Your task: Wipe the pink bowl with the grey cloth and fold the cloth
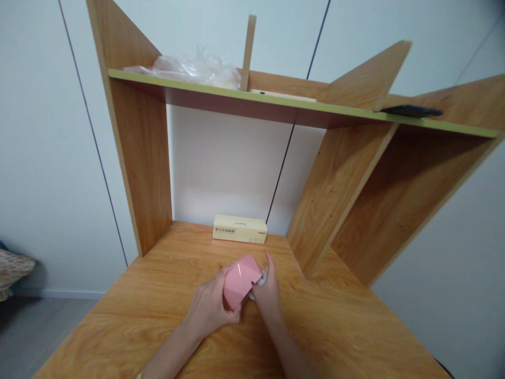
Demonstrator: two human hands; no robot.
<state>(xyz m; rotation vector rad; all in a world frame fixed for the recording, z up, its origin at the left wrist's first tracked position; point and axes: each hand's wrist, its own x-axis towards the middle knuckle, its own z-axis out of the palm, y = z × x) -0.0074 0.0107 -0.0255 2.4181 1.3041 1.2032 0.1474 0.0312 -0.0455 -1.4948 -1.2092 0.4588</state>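
Note:
A small pink faceted object (240, 280) is held over the wooden desk (158, 295) near its middle. My left hand (209, 308) is wrapped round its lower left side. My right hand (268, 289) is closed against its right end, where a small white part (261, 279) shows between the fingers. I cannot make out what the white part is. A long cream cardboard box (239, 229) with printed text lies flat at the back of the desk, apart from both hands.
A wooden shelf unit stands on the desk, with upright panels at left (138, 158) and right (339, 195). On the top shelf lie a crumpled clear plastic bag (193, 67) and a dark flat object (412, 110). White wall lies behind.

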